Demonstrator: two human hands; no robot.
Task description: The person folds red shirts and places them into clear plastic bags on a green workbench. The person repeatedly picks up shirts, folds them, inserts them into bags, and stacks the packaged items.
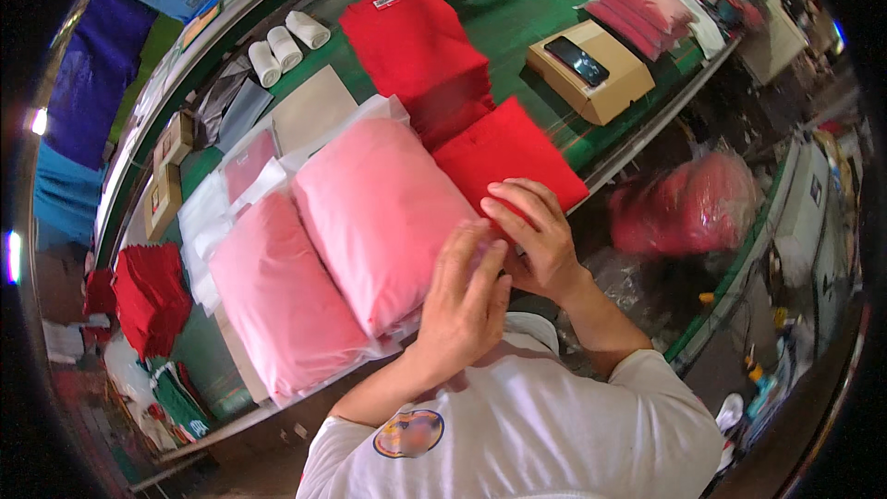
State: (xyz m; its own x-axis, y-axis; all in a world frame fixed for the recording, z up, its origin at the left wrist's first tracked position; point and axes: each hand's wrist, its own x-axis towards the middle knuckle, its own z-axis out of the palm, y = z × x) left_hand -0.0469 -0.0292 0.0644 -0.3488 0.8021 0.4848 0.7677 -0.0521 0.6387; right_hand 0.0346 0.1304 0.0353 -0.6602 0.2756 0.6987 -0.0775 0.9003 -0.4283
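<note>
Two plump frosted plastic bags with folded red fabric showing pink through them lie side by side at the table's near edge. My left hand (460, 310), fingers stretched and slightly blurred, is at the near right corner of the larger bag (379, 208); whether it touches cannot be told. To its left lies the other bag (282, 300). My right hand (543, 245) is just beside it, fingers apart and loosely bent, over the near edge of a folded red cloth (508, 152). Neither hand visibly grips anything. Behind that cloth stands a taller stack of folded red garments (416, 51).
A cardboard box (591, 69) with a black phone (577, 61) on it stands at right, near a pile of pink bags (639, 9). White rolls (285, 48) lie at the back left. A red bundle in clear plastic (688, 203) sits below the table's right edge.
</note>
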